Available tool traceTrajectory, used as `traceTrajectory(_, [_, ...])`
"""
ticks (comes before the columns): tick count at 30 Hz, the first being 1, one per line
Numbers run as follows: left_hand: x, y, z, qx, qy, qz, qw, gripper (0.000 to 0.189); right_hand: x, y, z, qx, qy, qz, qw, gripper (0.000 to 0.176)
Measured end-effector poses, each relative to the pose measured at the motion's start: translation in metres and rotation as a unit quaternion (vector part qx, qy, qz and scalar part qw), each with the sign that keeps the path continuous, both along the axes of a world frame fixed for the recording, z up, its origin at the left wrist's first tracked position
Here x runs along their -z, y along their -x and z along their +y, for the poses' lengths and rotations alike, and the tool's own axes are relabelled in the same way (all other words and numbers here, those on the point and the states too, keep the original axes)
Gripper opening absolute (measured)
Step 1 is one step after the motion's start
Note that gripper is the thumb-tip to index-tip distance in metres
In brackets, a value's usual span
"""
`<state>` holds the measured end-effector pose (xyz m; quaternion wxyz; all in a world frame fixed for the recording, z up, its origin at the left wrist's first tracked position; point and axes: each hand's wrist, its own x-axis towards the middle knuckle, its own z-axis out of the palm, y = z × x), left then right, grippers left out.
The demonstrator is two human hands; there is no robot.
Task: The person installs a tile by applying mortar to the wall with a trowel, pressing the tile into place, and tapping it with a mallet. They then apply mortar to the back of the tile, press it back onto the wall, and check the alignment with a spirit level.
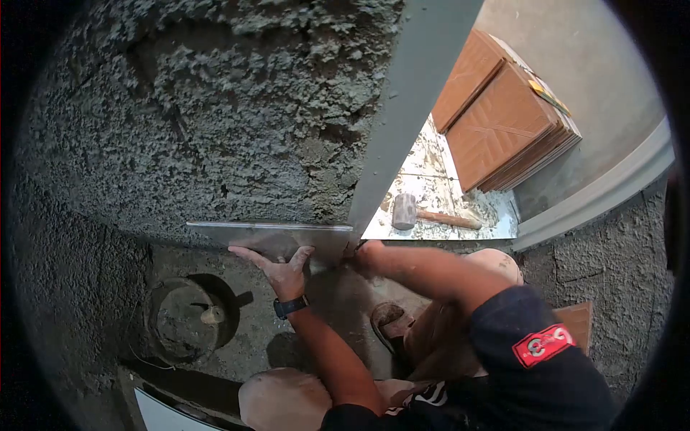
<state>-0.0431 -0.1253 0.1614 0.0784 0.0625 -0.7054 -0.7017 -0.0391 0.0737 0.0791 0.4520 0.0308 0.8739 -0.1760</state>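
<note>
A smooth grey tile point(327, 244) stands against the foot of the rough, mortar-covered wall point(251, 136), its pale top edge running level. My left hand point(286, 273) lies against the tile's face with thumb and fingers spread. At the tile's right end, beside the grey door frame point(402, 108), is my right hand point(368, 257). Its fingers are mostly hidden and slightly blurred, and a small dark shape shows by them that I cannot make out.
A round bucket point(154, 316) with a handled tool point(210, 314) in it stands at left. Through the doorway, a mallet point(405, 212) lies on a mortar-spotted white floor. Brown-backed tiles point(503, 122) lean stacked beyond it. A white panel point(165, 413) lies at lower left.
</note>
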Motion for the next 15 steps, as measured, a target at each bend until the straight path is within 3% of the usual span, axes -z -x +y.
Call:
traceTrajectory(1, [0.000,0.001,0.001,0.000,0.014,0.003,1.000,0.155,-0.037,0.028,-0.010,-0.108,-0.055,0.010,0.993,0.036])
traceTrajectory(2, [0.000,0.002,-0.001,-0.003,0.027,0.008,1.000,0.160,-0.069,-0.009,0.044,-0.216,-0.110,0.022,0.970,0.034])
traceTrajectory(3, [0.004,0.002,-0.002,-0.015,0.025,0.010,1.000,0.160,-0.099,-0.002,0.028,-0.324,-0.165,0.036,0.931,0.033])
traceTrajectory(5, [0.019,0.002,-0.003,0.025,-0.086,0.019,0.996,0.155,-0.106,0.009,0.071,-0.273,-0.199,-0.002,0.941,0.036])
traceTrajectory(6, [0.028,0.005,-0.001,0.005,-0.088,0.022,0.996,0.155,-0.117,0.005,0.086,-0.245,-0.268,0.088,0.928,0.045])
traceTrajectory(7, [0.037,0.010,0.001,-0.021,0.006,0.087,0.996,0.158,-0.134,-0.002,0.107,-0.209,-0.233,0.151,0.938,0.049])
traceTrajectory(8, [0.040,0.012,0.004,-0.047,0.102,0.147,0.983,0.161,-0.136,-0.010,0.129,-0.155,-0.278,0.189,0.929,0.051])
traceTrajectory(9, [0.036,0.011,0.006,-0.072,0.101,0.145,0.982,0.161,-0.142,-0.019,0.146,-0.145,-0.257,0.191,0.936,0.064])
traceTrajectory(10, [0.029,0.008,0.008,-0.056,0.041,0.111,0.991,0.164,-0.151,-0.029,0.146,-0.090,-0.284,0.193,0.935,0.079])
traceTrajectory(11, [0.025,0.006,0.009,-0.039,-0.021,0.081,0.996,0.166,-0.132,-0.046,0.161,-0.044,-0.250,0.278,0.926,0.084])
traceTrajectory(12, [0.025,0.006,0.010,-0.057,-0.022,0.081,0.995,0.166,-0.127,-0.050,0.161,-0.001,-0.264,0.208,0.942,0.085])
traceTrajectory(15, [0.025,0.004,0.006,-0.049,0.052,0.059,0.996,0.163,-0.104,-0.083,0.162,0.010,-0.189,0.307,0.933,0.062])
